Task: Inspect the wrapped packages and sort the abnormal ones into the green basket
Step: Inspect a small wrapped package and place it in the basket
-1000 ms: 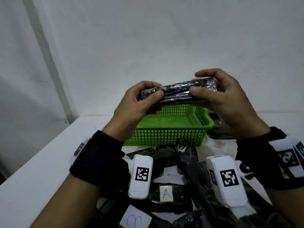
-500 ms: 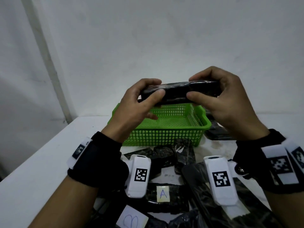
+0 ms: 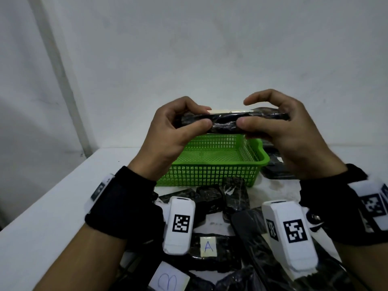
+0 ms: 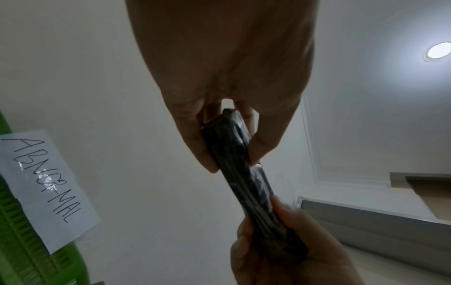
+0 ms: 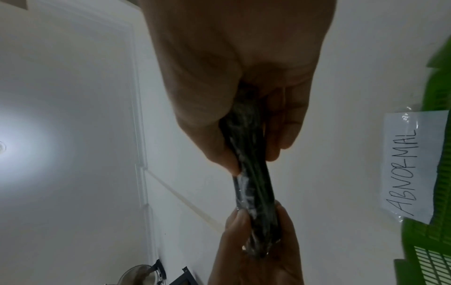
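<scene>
1. The left hand (image 3: 168, 131) pinches one end of a black wrapped package (image 3: 224, 122).
2. The right hand (image 3: 289, 131) holds the other end by thumb and lower fingers; its index finger seems lifted.
3. The package hangs level above the green basket (image 3: 212, 171), at 12 o'clock from the packages lying on the white surface (image 3: 54, 206).
</scene>
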`<state>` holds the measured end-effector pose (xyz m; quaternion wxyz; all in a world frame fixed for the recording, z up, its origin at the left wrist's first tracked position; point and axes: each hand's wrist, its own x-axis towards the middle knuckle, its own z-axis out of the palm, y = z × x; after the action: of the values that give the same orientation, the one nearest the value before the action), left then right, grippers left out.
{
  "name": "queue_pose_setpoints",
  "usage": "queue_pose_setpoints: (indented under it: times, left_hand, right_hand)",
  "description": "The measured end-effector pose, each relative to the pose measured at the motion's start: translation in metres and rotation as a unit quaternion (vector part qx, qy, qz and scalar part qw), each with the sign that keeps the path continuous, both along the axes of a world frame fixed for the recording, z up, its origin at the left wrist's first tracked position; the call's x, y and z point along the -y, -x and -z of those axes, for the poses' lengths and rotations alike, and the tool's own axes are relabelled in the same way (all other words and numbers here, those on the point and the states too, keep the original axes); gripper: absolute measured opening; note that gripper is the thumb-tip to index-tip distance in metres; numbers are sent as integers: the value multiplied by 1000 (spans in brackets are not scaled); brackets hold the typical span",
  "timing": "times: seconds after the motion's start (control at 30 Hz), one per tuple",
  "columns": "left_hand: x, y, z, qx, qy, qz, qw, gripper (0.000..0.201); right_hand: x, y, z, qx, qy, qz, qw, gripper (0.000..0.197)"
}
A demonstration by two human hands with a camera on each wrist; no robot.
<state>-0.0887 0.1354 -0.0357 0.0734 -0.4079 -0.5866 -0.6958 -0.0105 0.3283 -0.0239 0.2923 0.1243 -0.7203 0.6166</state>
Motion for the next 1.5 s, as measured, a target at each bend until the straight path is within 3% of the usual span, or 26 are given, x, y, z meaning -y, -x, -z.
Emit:
queue_pose_setpoints:
  times: [0.13,0.23,0.3,0.4,0.53,0.7,0.87,0.93,1.03,1.1,1.23,1.4,1.5]
  left_hand:
    - [-1,-2,0,-11,-10,-7,1000,23]
    - [3,-3,-5,70,3,31,997,32]
    - [3,-4,-7,130,14,48,990,31]
    - [3,-2,-6,140,-9,41,989,17]
    - [6,1,-4,99,-9,42,994,29]
    - [2,1,-1,67,0,-1,998,28]
    - [2,2,-2,37,-11,-3,999,25]
    - [6,2,-5,67,-14,50,996,20]
    - [17,6,-11,114,-10,123,986,36]
    - [19,6,-12,94,-6,114,989,37]
    - [11,6,-3,63,-14,71,995,29]
    - [-1,-4,0,24,-3,12,1000,29]
    - [-4,-10,-2,60,-2,52,997,18]
  right_hand:
    - [2,-2,-1,-21,-16,7,1000,34]
    - [3,-6,-3,-22,-35,-19,999,46]
    - [2,-9,-4,-23,-72,-12,997,56]
    - [-2,-9,-4,5,-112,19,994,66]
    - [-3,-3,-2,65,2,6,998,54]
    - [1,1,3,20,-46,37,998,10]
    - [-1,-1,0,-19,-56,36,998,5]
    - [-4,-3,-3,-25,-44,31,998,7]
    - [-9,-1,-2,-7,-11,43,999,21]
    - [-13,5,3,15,-62,110,992,31]
    - [-7,0,6,6,-268,266,926,47]
    - [10,-7,1,65,-384,201,899,69]
    - [7,0,6,-8,-378,197,905,52]
